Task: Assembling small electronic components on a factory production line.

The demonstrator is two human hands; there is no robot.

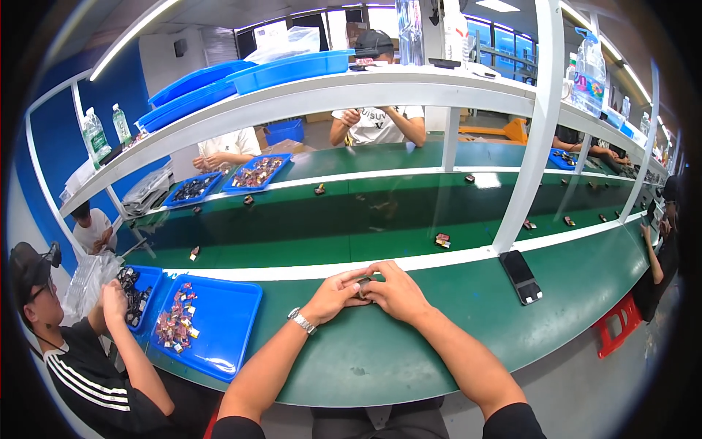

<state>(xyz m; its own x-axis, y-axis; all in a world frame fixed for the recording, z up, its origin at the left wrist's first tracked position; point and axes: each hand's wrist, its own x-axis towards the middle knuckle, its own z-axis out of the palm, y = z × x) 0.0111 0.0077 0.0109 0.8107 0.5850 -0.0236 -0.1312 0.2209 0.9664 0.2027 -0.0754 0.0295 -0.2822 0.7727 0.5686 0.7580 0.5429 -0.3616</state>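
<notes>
Green bench (409, 351): blue tray (219, 322) left of hands, phone (521, 276) right.

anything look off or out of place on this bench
Nothing looks spilled or damaged. Both hands, left hand and right hand, meet around a small part on the green bench. The dark phone lies slightly askew by the white post. Small pieces sit loosely piled in the blue tray.
</notes>
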